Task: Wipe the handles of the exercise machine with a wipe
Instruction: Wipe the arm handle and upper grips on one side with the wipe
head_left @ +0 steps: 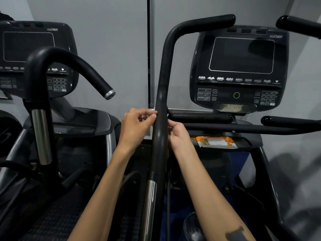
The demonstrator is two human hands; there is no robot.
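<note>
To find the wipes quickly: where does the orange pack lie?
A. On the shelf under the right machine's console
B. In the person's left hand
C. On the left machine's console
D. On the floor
A: the orange pack lies flat on the dark shelf below the console, right of both hands.

Pretty dim overall, flat indoor light. Soft shadows on the grey wall (111, 32) right of the hands, small glints on chrome, fisheye bending at the edges, slightly soft.
</note>
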